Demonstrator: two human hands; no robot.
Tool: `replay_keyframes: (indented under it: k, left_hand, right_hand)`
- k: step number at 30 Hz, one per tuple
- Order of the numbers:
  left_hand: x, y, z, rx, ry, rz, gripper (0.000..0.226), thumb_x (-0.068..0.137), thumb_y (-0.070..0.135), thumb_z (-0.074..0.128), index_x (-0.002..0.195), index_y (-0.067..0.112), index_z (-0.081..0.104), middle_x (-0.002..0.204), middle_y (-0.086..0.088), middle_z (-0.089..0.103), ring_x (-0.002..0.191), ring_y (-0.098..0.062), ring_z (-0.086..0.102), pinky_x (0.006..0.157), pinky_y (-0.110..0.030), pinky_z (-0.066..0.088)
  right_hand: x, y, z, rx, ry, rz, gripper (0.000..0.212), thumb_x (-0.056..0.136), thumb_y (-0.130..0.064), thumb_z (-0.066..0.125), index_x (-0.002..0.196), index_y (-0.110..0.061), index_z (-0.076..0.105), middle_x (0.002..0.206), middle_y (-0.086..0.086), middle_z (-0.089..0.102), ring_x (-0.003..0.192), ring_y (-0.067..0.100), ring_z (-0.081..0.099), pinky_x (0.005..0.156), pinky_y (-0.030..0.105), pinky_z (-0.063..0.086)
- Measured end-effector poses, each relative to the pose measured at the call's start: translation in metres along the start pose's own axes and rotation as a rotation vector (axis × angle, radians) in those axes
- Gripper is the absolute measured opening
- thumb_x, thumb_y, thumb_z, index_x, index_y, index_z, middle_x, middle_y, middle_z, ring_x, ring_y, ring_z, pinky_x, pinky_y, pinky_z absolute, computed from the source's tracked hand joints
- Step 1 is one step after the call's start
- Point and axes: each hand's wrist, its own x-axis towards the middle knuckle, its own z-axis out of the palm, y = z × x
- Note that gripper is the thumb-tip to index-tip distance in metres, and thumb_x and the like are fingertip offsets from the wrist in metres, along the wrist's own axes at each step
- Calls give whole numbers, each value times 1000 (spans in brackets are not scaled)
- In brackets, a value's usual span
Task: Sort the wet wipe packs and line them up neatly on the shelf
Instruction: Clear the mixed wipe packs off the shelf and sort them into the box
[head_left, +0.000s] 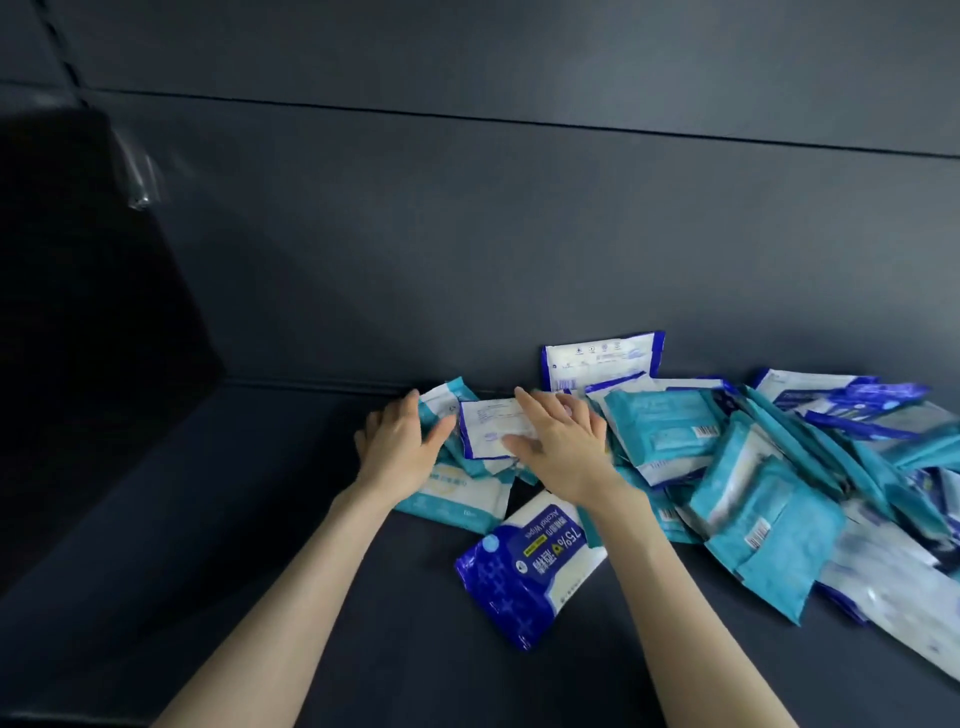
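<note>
A jumbled heap of teal wipe packs (660, 426) and blue-and-white ones spreads over the right half of the dark shelf (260, 519). At the heap's left end lies a white pack with a blue edge (488, 428). My right hand (561, 441) lies flat on it with straight fingers. My left hand (402, 441) rests with spread fingers on a teal pack (457, 499) just to the left. A dark blue alcohol wipes pack (524, 566) lies face up in front, between my forearms. One blue-and-white pack (602, 358) stands against the back wall.
The shelf's dark back wall (467, 234) rises right behind the heap. A black side panel (78, 338) closes off the left end. Bare shelf surface stretches left of and in front of my left hand. Packs run off the frame at the right.
</note>
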Motion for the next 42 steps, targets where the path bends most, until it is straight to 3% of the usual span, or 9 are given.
replay_keyframes:
  k: [2, 6, 12, 17, 23, 30, 33, 38, 42]
  left_hand:
    - [8, -7, 1, -67, -8, -43, 70, 88, 56, 52, 141, 13, 37, 141, -11, 45, 128, -33, 39, 105, -44, 29]
    - [19, -23, -8, -502, -85, -112, 61, 52, 64, 75, 90, 18, 63, 91, -1, 71, 89, -23, 68, 85, -50, 52]
    - [12, -18, -16, -821, -74, -64, 30, 81, 16, 74, 98, 15, 48, 96, -2, 65, 83, -10, 67, 65, -27, 55]
    - [5, -12, -28, -1057, -100, 39, 33, 82, 11, 71, 109, 21, 54, 98, 2, 72, 89, -9, 70, 69, -24, 55]
    - [-1, -5, -33, -954, -281, 126, 19, 83, 18, 69, 102, 15, 65, 96, 0, 73, 90, -15, 70, 78, -32, 56]
    - [-3, -22, -44, -753, -330, 200, 14, 83, 12, 70, 93, 2, 68, 91, -6, 73, 83, -14, 70, 71, -34, 54]
    - [0, -31, -49, -604, -354, 194, 17, 88, 23, 65, 93, 7, 65, 94, -11, 69, 78, -14, 65, 68, -30, 48]
    - [-2, -26, -40, -265, -483, 191, 41, 78, 46, 72, 101, 17, 54, 106, 2, 53, 97, -10, 57, 81, -29, 52]
    - [-2, -19, -44, -243, -539, 134, 54, 69, 37, 83, 106, 17, 49, 103, 4, 61, 89, -7, 63, 71, -24, 54]
  right_hand:
    - [6, 1, -5, -42, 11, 43, 69, 92, -57, 44, 150, -27, 23, 149, 1, 27, 138, 29, 14, 113, 45, 7]
    - [11, 0, -5, -31, 65, 97, 67, 79, -67, 56, 127, -21, 51, 131, 3, 38, 127, 28, 25, 109, 42, 13]
    - [12, -11, -3, 347, 156, 151, 65, 67, -55, 77, 112, -16, 49, 107, -2, 60, 99, 20, 55, 84, 36, 46]
    - [13, -25, -5, 859, 166, 164, 49, 71, -46, 79, 101, -16, 55, 90, -5, 70, 78, 9, 66, 66, 25, 52]
    - [12, -33, -2, 1123, 111, 211, 64, 59, -46, 79, 106, -10, 55, 99, 6, 72, 88, 22, 71, 81, 46, 57]
    - [9, -25, 0, 964, 240, 213, 36, 73, -40, 78, 96, -15, 66, 87, -6, 74, 81, 10, 70, 76, 35, 57]
    - [5, -19, -5, 1043, 253, 212, 30, 81, -30, 74, 102, -11, 64, 88, -4, 74, 79, 9, 70, 71, 28, 55]
    - [0, -17, -1, 1088, 129, 159, 14, 92, -16, 62, 100, -22, 53, 96, -12, 68, 77, -10, 65, 65, 8, 50]
    - [0, -16, 3, 1062, 154, 148, 30, 91, -19, 63, 114, -12, 47, 110, 4, 68, 93, 13, 69, 77, 29, 58]
